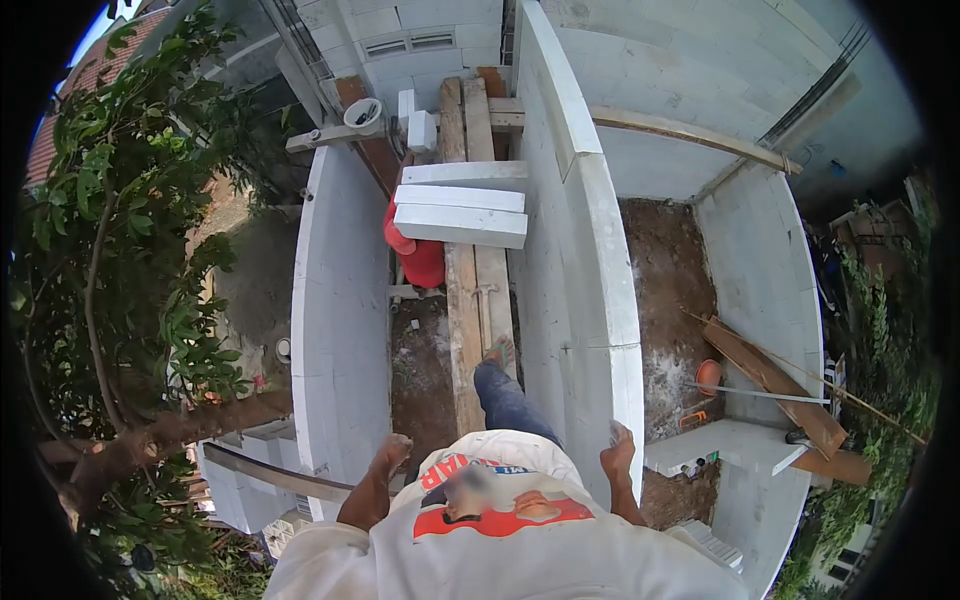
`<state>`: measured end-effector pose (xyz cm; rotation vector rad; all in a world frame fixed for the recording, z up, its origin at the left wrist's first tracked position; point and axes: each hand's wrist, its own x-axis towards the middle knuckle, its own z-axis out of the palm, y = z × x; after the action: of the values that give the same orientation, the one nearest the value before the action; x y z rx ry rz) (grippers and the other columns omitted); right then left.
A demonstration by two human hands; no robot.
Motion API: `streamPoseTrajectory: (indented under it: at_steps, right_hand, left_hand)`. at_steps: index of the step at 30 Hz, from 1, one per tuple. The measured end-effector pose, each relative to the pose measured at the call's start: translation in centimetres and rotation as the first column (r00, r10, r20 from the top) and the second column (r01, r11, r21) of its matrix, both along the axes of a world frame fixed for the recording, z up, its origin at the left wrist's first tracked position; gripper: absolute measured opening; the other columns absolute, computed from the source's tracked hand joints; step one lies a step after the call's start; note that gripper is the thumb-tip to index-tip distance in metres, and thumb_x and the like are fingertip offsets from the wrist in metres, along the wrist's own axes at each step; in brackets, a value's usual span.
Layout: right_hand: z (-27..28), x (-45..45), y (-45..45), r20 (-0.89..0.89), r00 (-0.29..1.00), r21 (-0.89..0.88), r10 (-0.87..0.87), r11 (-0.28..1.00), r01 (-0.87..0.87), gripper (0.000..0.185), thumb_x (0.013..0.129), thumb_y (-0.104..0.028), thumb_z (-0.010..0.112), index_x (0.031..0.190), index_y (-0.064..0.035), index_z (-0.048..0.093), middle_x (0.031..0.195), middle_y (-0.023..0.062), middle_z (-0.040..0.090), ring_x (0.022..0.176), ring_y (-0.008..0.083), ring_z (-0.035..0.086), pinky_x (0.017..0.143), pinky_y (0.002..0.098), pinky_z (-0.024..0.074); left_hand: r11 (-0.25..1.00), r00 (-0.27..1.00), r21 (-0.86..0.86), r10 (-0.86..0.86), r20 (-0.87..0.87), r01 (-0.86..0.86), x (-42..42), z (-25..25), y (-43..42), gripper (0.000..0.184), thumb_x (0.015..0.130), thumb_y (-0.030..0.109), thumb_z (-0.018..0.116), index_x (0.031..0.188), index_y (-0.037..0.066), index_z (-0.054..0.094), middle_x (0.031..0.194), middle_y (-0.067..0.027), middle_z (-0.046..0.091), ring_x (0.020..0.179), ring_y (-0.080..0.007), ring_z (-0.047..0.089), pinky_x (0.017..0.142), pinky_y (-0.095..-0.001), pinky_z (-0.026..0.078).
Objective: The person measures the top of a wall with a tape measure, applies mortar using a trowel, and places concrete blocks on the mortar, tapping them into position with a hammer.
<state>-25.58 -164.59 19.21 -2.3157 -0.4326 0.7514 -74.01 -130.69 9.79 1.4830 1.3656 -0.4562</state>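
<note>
My left hand is held out over the gap between two walls, loosely curled with fingers a little apart and nothing visible in it. My right hand is at the top edge of the white block wall, with fingers partly extended and holding nothing; whether it touches the wall I cannot tell. One bare foot stands on the wooden planks. Just ahead of it, a hammer lies on the planks. Farther along, long white blocks rest across the boards.
A person in a red shirt is below, partly hidden by the blocks. A white bucket stands near smaller blocks. Another wall runs along the left, beside leafy branches. A timber beam spans the right-hand room.
</note>
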Motion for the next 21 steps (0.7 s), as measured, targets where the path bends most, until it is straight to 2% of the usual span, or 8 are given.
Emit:
streamPoseTrajectory:
  at_steps: [5, 8, 10, 12, 13, 14, 17, 21]
  right_hand:
    - [-0.5, 8.0, 11.7, 0.134, 0.991, 0.164, -0.012, 0.986, -0.01, 0.075, 0.07, 0.023, 0.041, 0.14, 0.0021, 0.059, 0.137, 0.0203, 0.058, 0.138, 0.0382, 0.058, 0.116, 0.0466, 0.051]
    - [0.6, 12.1, 18.3, 0.288, 0.952, 0.148, 0.104, 0.977, -0.152, 0.072, 0.072, 0.022, 0.04, 0.138, 0.003, 0.06, 0.134, 0.0208, 0.061, 0.135, 0.0367, 0.06, 0.115, 0.0446, 0.0512]
    - [1.0, 14.7, 22.0, 0.393, 0.897, 0.082, 0.204, 0.963, -0.256, 0.07, 0.072, 0.021, 0.04, 0.137, 0.0036, 0.06, 0.131, 0.021, 0.063, 0.131, 0.0358, 0.062, 0.114, 0.0432, 0.0518]
    - [0.1, 17.2, 24.6, 0.32, 0.871, 0.026, 0.372, 0.916, -0.401, 0.066, 0.075, 0.021, 0.042, 0.137, 0.0041, 0.059, 0.128, 0.0221, 0.067, 0.123, 0.0327, 0.068, 0.108, 0.0399, 0.0548]
    - [-1.7, 18.1, 25.4, 0.263, 0.91, 0.163, 0.321, 0.915, -0.369, 0.045, 0.086, 0.016, 0.054, 0.127, 0.0045, 0.066, 0.117, 0.0205, 0.073, 0.107, 0.0288, 0.075, 0.094, 0.0366, 0.0601]
    - [-1.1, 18.6, 26.6, 0.266, 0.906, 0.163, 0.329, 0.911, -0.378, 0.045, 0.086, 0.016, 0.054, 0.127, 0.0045, 0.066, 0.117, 0.0205, 0.073, 0.107, 0.0288, 0.075, 0.094, 0.0366, 0.0601]
    - [2.2, 19.0, 30.9, 0.022, 0.932, 0.096, 0.361, 0.927, -0.362, 0.02, 0.095, 0.006, 0.067, 0.114, 0.0049, 0.071, 0.099, 0.0167, 0.077, 0.088, 0.0228, 0.078, 0.08, 0.0332, 0.0618]
    - [6.0, 18.1, 34.5, -0.223, 0.954, -0.081, 0.2, 0.971, -0.223, 0.024, 0.096, -0.018, 0.08, 0.098, 0.0054, 0.075, 0.077, 0.0174, 0.075, 0.074, 0.0232, 0.074, 0.065, 0.0381, 0.0574]
  left_hand:
    - [0.966, 0.977, -0.15, 0.212, -0.008, -0.21, 6.3, 2.2, 8.1, 0.028, 0.097, 0.024, 0.062, 0.079, 0.004, 0.069, 0.073, -0.0128, 0.067, 0.069, -0.0259, 0.063, 0.064, -0.0458, 0.047]
    - [0.972, 0.932, 0.219, -0.158, 0.326, 0.088, 6.5, -2.0, 10.6, 0.022, 0.094, 0.021, 0.067, 0.083, 0.003, 0.074, 0.068, -0.0081, 0.062, 0.063, -0.0203, 0.057, 0.059, -0.0431, 0.045]
    - [0.883, 0.847, -0.236, 0.46, 0.267, -0.405, 10.5, 3.1, 12.1, 0.015, 0.09, 0.015, 0.072, 0.094, 0.002, 0.078, 0.077, -0.0107, 0.07, 0.073, -0.0249, 0.068, 0.063, -0.0429, 0.051]
    - [0.891, 0.88, -0.175, 0.445, 0.165, -0.418, 9.7, 0.6, 12.5, 0.018, 0.09, 0.014, 0.071, 0.102, 0.004, 0.08, 0.091, -0.0155, 0.077, 0.087, -0.0328, 0.075, 0.074, -0.0443, 0.057]
    - [0.983, 0.986, 0.184, -0.034, 0.165, 0.003, 8.5, -1.0, 12.4, 0.019, 0.09, 0.015, 0.07, 0.101, 0.004, 0.08, 0.096, -0.0169, 0.078, 0.091, -0.0354, 0.075, 0.078, -0.0442, 0.058]
    - [0.764, 0.876, 0.487, -0.482, -0.007, 0.424, 8.2, -1.8, 12.5, 0.019, 0.089, 0.015, 0.07, 0.101, 0.004, 0.08, 0.101, -0.0182, 0.079, 0.096, -0.0381, 0.076, 0.082, -0.0441, 0.06]
    - [0.983, 0.991, 0.179, -0.069, 0.114, 0.048, 9.3, 0.3, 12.9, 0.021, 0.088, 0.016, 0.07, 0.103, 0.007, 0.081, 0.103, -0.0171, 0.079, 0.098, -0.0374, 0.075, 0.085, -0.0443, 0.061]
    - [0.963, 0.963, 0.029, -0.269, -0.011, 0.269, 8.9, -1.6, 15.9, 0.024, 0.084, 0.018, 0.072, 0.105, 0.011, 0.08, 0.106, -0.0148, 0.077, 0.105, -0.0361, 0.074, 0.089, -0.0447, 0.06]
